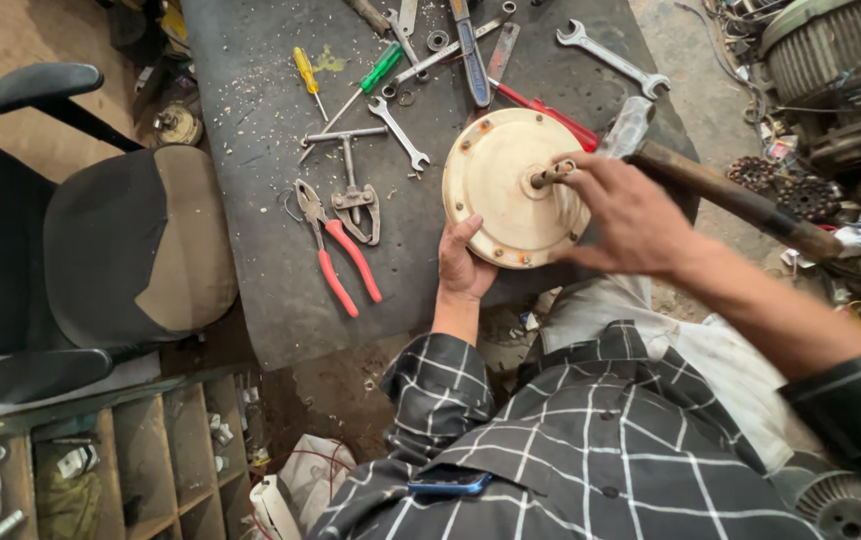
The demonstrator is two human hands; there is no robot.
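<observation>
A round cream-coloured motor housing with a short metal shaft at its centre rests on the dark workbench. My left hand supports the housing's near rim from below. My right hand lies over the housing's right side, fingertips pinching the shaft. A hammer with a wooden handle lies just behind my right hand, its metal head beside the housing.
Red-handled pliers, a gear puller, wrenches, and yellow and green screwdrivers lie on the bench. A black office chair stands at left, wooden shelves below. Motor parts are piled at right.
</observation>
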